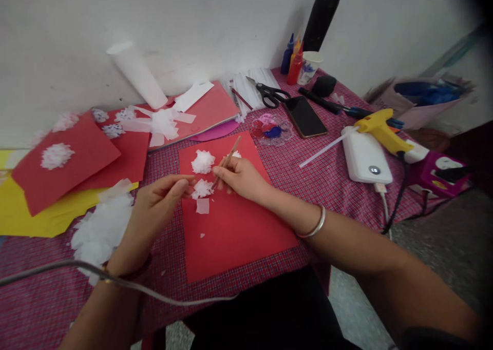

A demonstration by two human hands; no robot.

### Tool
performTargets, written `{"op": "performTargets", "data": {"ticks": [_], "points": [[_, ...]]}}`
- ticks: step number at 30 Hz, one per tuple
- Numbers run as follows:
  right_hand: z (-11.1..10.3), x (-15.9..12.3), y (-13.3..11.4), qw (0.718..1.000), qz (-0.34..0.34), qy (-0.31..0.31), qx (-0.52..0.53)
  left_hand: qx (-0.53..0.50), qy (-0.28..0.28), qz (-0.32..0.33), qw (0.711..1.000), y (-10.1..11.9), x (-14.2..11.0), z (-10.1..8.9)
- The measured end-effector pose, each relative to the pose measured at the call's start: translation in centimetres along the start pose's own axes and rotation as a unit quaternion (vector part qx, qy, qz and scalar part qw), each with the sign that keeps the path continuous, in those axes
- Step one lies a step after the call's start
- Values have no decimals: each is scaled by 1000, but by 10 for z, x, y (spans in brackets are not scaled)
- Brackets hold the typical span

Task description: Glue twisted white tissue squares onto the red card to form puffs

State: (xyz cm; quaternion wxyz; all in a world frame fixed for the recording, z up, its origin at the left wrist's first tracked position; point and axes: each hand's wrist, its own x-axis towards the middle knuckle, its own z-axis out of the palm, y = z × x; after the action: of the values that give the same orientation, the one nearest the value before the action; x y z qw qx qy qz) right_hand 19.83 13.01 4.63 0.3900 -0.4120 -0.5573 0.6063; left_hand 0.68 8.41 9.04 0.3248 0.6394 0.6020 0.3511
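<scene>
A red paper sheet (239, 232) lies in front of me with small white crumpled-paper puffs on it. My right hand (241, 175) is closed round a thin wooden stick (233, 150), whose lower end points down at the lower puff (203, 189). Just left of that puff is my left hand (162, 198), thumb and forefinger pinched together at its edge; whatever they hold is too small to make out. Above sits another puff (203, 161), and a third (235, 154) is partly hidden behind my right hand. A small white paper square (202, 206) lies below the lower puff.
White tissue squares (102, 227) are heaped at left, near red cards (69, 170) bearing puffs. Scissors (269, 93), a phone (304, 116), paint bottles (296, 65), a power bank (364, 155) and a yellow glue gun (385, 132) lie behind and right. A cable (154, 294) crosses in front.
</scene>
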Motion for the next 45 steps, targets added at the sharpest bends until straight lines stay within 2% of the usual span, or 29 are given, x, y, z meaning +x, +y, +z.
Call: {"op": "performTargets", "data": {"ticks": [2,6,8,11,15,18,21,24,28,30,32,35,38,41,45], "points": [[-1,1,3,998,-21,-3,-53,69,-16,12,997,-3,3,-9],[0,1,9,994,-46,-10,-101,172,-153,40,972,-16,8,-22],[1,1,12,993,-51,-16,-102,209,-183,43,960,-22,9,-25],[2,2,13,993,-54,-28,-100,233,-188,32,954,-26,9,-26],[3,1,11,990,-73,-27,-121,213,-190,25,958,-25,9,-27],[5,0,10,984,-85,-27,-156,205,-201,49,957,-26,8,-28],[8,-2,12,980,-95,-25,-172,244,-213,88,942,-28,4,-25],[8,-2,12,988,-86,-20,-123,289,-198,134,927,-25,-2,-16],[6,1,7,1000,-8,-4,13,287,-214,173,918,-20,-5,-1],[4,2,4,998,28,15,54,258,-215,187,923,-19,-4,4],[3,4,2,996,46,27,72,216,-188,188,940,-17,-2,5],[1,4,1,996,30,26,81,133,-133,132,973,-11,-1,2],[0,0,-3,995,-15,29,93,25,-65,9,998,-3,-4,-2],[0,-8,-9,993,-56,15,99,-86,-23,-78,993,3,-5,-2],[4,-17,-13,989,-107,-49,91,-166,-13,-120,979,4,-4,1]]}}
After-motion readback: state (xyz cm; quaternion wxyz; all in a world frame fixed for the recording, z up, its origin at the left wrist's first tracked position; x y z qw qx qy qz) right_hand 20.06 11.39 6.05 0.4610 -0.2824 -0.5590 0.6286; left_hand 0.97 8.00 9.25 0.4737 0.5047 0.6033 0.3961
